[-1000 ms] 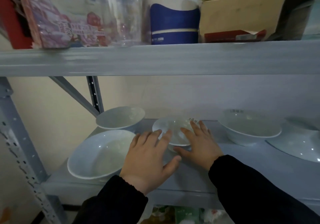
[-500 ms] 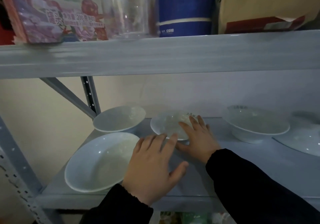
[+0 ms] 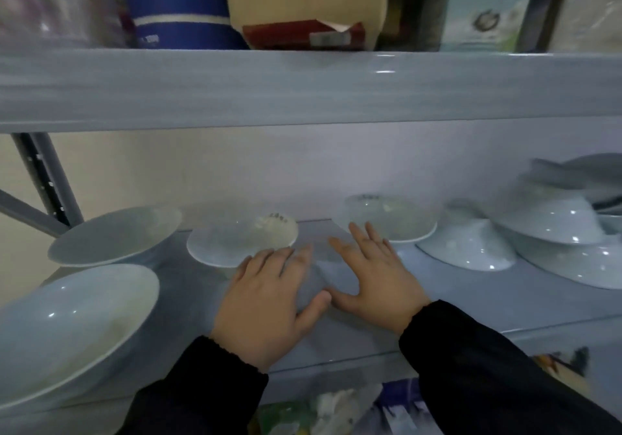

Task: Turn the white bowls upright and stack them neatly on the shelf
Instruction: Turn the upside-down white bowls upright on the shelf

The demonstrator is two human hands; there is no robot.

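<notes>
Several white bowls stand on the grey shelf (image 3: pixel 505 303). Upright ones: a large bowl (image 3: pixel 67 330) at the front left, one behind it (image 3: pixel 114 239), a small bowl (image 3: pixel 242 239) in the middle and another (image 3: pixel 393 219) further right. An upside-down bowl (image 3: pixel 468 246) lies right of that, with more upside-down bowls (image 3: pixel 555 222) piled at the far right. My left hand (image 3: pixel 269 303) lies flat, fingers apart, just in front of the small middle bowl. My right hand (image 3: pixel 377 279) is spread flat on the shelf, fingertips near the right upright bowl. Both hold nothing.
The upper shelf board (image 3: pixel 303 87) hangs low overhead. It carries a blue-and-white container (image 3: pixel 181 13), a cardboard box (image 3: pixel 303 3) and a pale green box (image 3: pixel 484 10). A slotted metal upright (image 3: pixel 43 182) stands at the back left. Packets (image 3: pixel 336 407) lie below the shelf.
The view has swung right, bringing the upside-down bowls in at the right. My right hand has come off the small middle bowl and moved right; both hands now lie flat on the shelf.
</notes>
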